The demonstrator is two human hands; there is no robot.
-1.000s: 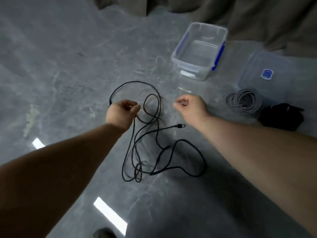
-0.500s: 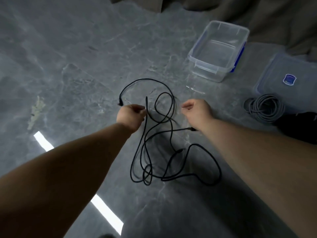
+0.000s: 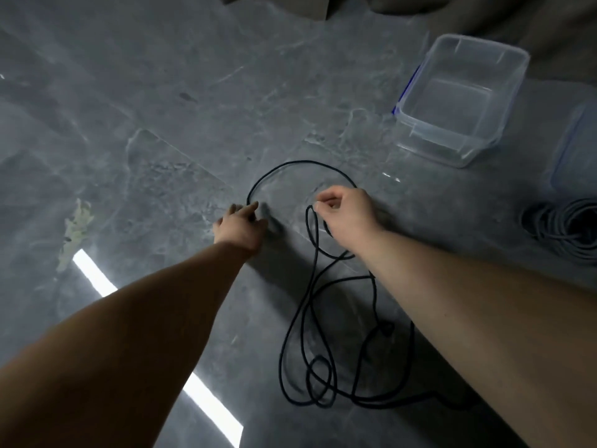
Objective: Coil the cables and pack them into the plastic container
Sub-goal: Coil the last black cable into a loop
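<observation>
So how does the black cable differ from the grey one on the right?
The black cable sprawls in loose, tangled loops across the floor; the grey cable already sits in a tight round coil. The black one is pinched by the right hand, the grey one lies untouched. Both are outside the empty plastic container.

Black cable [image 3: 310,286], grey coiled cable [image 3: 563,226], clear blue-clipped container [image 3: 452,101], grey marbled floor [image 3: 161,108].

Bare forearms, no sleeves, bare hands [image 3: 240,226]
</observation>
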